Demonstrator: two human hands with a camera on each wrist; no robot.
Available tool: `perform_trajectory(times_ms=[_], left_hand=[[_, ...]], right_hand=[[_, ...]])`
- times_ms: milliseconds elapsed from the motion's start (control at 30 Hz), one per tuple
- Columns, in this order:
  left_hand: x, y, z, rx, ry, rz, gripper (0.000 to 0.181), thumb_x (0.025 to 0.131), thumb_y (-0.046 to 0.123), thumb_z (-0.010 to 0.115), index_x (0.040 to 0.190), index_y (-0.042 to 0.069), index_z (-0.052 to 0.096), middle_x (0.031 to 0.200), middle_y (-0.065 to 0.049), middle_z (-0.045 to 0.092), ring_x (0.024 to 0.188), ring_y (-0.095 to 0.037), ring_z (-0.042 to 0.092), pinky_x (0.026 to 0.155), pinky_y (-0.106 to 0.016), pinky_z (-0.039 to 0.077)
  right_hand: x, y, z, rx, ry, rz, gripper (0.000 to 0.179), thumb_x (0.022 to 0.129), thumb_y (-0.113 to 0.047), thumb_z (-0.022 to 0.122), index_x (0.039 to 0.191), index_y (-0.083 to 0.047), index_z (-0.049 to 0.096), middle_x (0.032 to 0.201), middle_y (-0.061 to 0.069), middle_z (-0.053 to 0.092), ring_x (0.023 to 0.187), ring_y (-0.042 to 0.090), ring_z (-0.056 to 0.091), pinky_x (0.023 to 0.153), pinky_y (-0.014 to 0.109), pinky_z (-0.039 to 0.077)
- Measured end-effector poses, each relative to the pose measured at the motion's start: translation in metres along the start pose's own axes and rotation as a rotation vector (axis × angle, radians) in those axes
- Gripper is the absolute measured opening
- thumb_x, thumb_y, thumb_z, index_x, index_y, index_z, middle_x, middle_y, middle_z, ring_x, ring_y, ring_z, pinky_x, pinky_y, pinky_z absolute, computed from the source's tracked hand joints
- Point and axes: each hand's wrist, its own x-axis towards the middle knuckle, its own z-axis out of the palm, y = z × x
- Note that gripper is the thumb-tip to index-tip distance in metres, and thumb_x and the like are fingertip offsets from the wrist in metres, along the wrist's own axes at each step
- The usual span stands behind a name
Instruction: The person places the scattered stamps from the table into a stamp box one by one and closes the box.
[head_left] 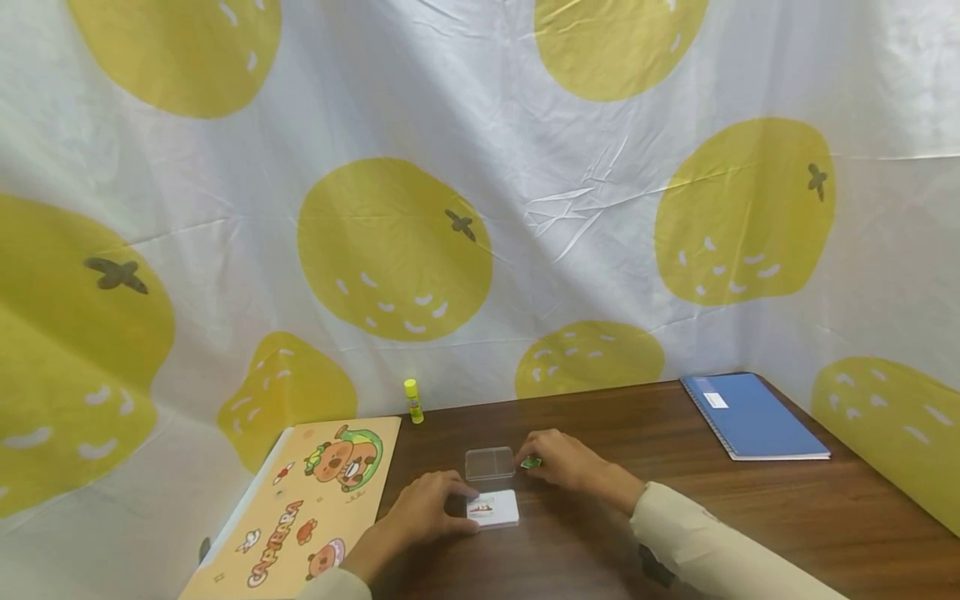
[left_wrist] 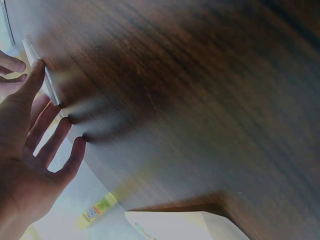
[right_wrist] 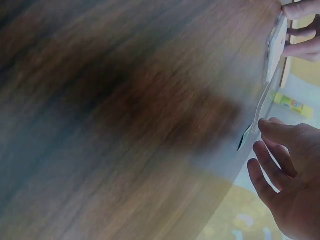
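Observation:
A clear plastic case holding white cards [head_left: 504, 507] lies on the table, its top card printed with a small picture at the left. My left hand [head_left: 429, 510] grips the case at its left end, thumb on the near edge and fingers on the far edge. Just beyond it is a clear plastic lid [head_left: 491, 463]. My right hand [head_left: 558, 460], to the right of the lid, pinches a small green card [head_left: 531, 462] low over the table. The right wrist view shows that green card [right_wrist: 244, 138] edge-on by the fingertips.
A capybara-printed folder [head_left: 330, 500] lies at the left. Behind it a yellow glue stick [head_left: 414, 402] stands upright near the curtain [head_left: 510, 250]. A blue spiral notebook [head_left: 757, 417] lies at the back right of the brown wooden table [head_left: 622, 417].

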Motion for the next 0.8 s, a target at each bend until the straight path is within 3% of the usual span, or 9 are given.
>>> perform_trajectory(times_ms=[333,533,667,800], left_hand=[[0.000,-0.003,0.002,0.004,0.008,0.005,0.046,0.079,0.047,0.088,0.117,0.022,0.080,0.109,0.011,0.071,0.105,-0.018,0.068,0.088,-0.043,0.057],[0.000,-0.003,0.002,-0.002,0.012,0.005,0.046,0.078,0.047,0.088,0.116,0.022,0.080,0.109,0.011,0.071,0.105,-0.018,0.068,0.088,-0.044,0.057],[-0.001,-0.001,0.001,-0.003,0.012,0.007,0.047,0.078,0.047,0.089,0.116,0.022,0.079,0.110,0.010,0.071,0.106,-0.020,0.068,0.088,-0.045,0.057],[-0.002,0.001,0.000,0.000,0.009,0.000,0.047,0.078,0.047,0.088,0.117,0.022,0.079,0.110,0.010,0.071,0.107,-0.021,0.068,0.089,-0.046,0.057]], right_hand=[[-0.004,0.009,-0.003,-0.003,0.019,0.002,0.026,0.088,0.008,0.074,0.108,-0.009,0.080,0.110,0.009,0.075,0.103,0.031,0.072,0.084,0.041,0.061],[-0.004,0.016,-0.002,-0.019,0.029,-0.051,0.032,0.087,0.016,0.066,0.103,-0.006,0.080,0.108,0.009,0.077,0.102,0.029,0.073,0.083,0.037,0.061],[-0.006,0.018,-0.001,-0.027,0.017,-0.085,0.029,0.091,0.015,0.063,0.102,-0.006,0.081,0.108,0.010,0.077,0.103,0.029,0.074,0.086,0.036,0.061],[-0.008,0.015,-0.002,-0.028,-0.010,-0.057,0.022,0.092,0.010,0.069,0.104,-0.004,0.080,0.110,0.012,0.076,0.104,0.031,0.073,0.088,0.038,0.060]])
